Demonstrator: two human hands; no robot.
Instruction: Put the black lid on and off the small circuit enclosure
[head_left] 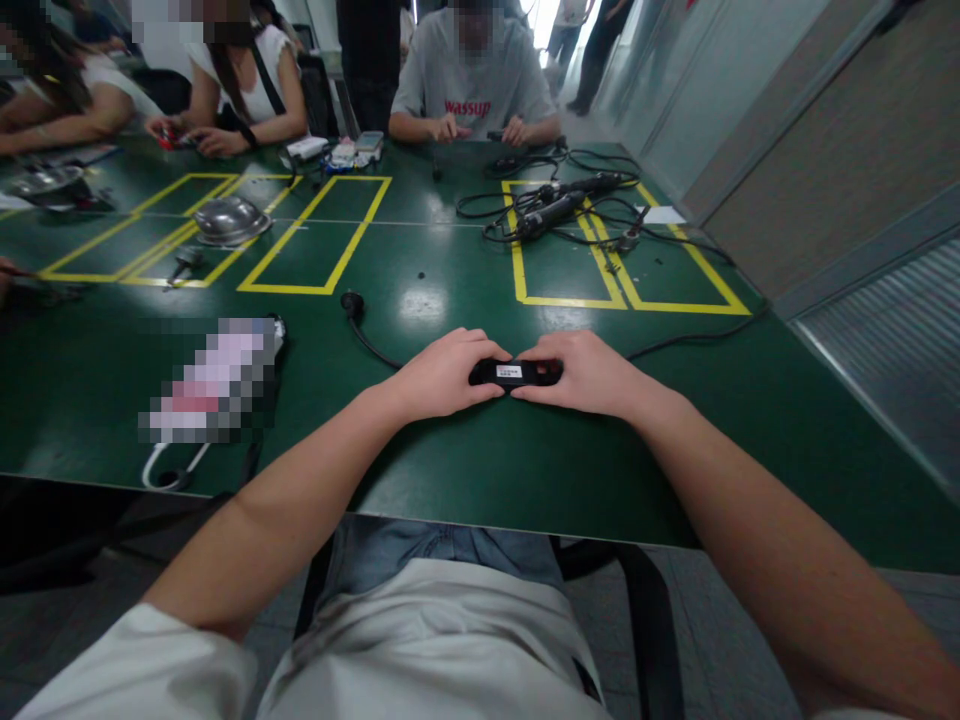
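Note:
My left hand [448, 372] grips the left end of a small black oblong device with a white label [508, 372], thumb along its near side. My right hand [583, 374] is closed around the other end, where a reddish patch shows by the fingers. Both hands rest low at the table in front of me, thumbs almost meeting below the label. A black cord with a plug [351, 304] runs up to my left hand; where it ends is hidden. Another black cable [694, 338] reaches from the right toward my right hand. The device's exact kind cannot be made out.
The green table [480, 470] carries yellow tape outlines. A blurred phone [217, 380] with a strap lies at left, a metal bowl-like part [231, 219] beyond it. Tangled black corded tools [551, 212] lie at the far right. Several people sit around the table, one opposite [474, 80].

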